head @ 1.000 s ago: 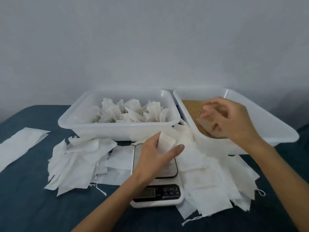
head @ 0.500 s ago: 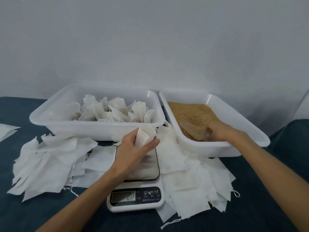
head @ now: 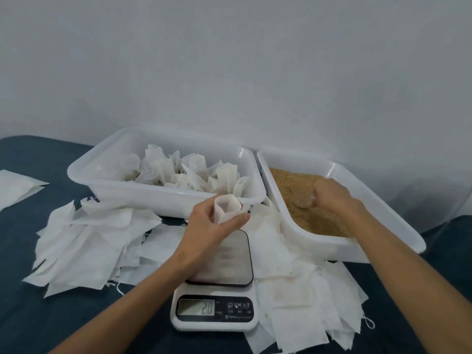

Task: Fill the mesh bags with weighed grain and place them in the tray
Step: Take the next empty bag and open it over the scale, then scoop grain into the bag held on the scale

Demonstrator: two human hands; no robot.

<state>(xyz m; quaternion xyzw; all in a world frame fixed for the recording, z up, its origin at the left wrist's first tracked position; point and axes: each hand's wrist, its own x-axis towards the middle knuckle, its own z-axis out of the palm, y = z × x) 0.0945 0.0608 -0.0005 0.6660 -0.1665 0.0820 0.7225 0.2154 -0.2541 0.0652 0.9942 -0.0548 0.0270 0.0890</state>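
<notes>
My left hand (head: 208, 227) holds a white mesh bag (head: 226, 208) upright above the kitchen scale (head: 221, 284), its mouth open between thumb and fingers. The scale's display reads 20. My right hand (head: 332, 196) is down in the brown grain (head: 293, 192) of the right white tray (head: 383, 221) and grips a clear scoop (head: 304, 200) sunk in the grain. The left white tray (head: 107, 185) holds several filled mesh bags (head: 189, 171).
Loose empty mesh bags lie in heaps left (head: 86, 244) and right (head: 301, 284) of the scale on the dark blue cloth (head: 38, 325). A flat white packet (head: 15, 187) lies at the far left. A grey wall stands close behind the trays.
My right hand has dropped from above the grain tray into the grain with the scoop. My left hand kept the bag over the scale and its mouth now gapes wider.
</notes>
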